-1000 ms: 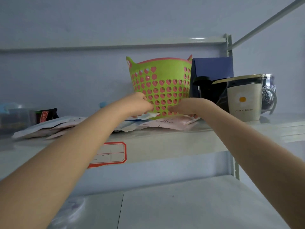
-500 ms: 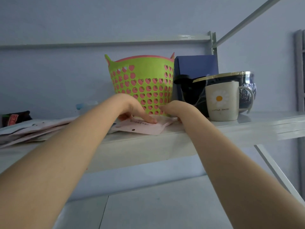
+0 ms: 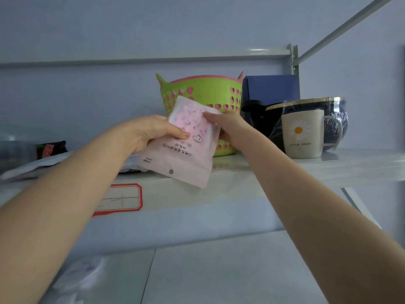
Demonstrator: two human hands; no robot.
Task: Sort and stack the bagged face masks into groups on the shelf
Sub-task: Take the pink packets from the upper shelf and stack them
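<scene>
As left hand (image 3: 149,132) and right hand (image 3: 230,128) grip it, the pink mask bag (image 3: 182,159) (print inverted) tilts.

The pink mask bag (image 3: 182,154) covers the lower left of the green basket (image 3: 210,91), and the fingers of the right grip (image 3: 230,126) vanish behind that bag, whose print is too small to read. Left of the basket, the pile of bagged masks (image 3: 32,166) is blurred and partly behind the left forearm (image 3: 65,194), and a see-through container (image 3: 15,152) further left is cut by the picture's edge. Right of the basket, the mug (image 3: 302,132) hides much of a wrapped dark bowl (image 3: 335,119).
</scene>
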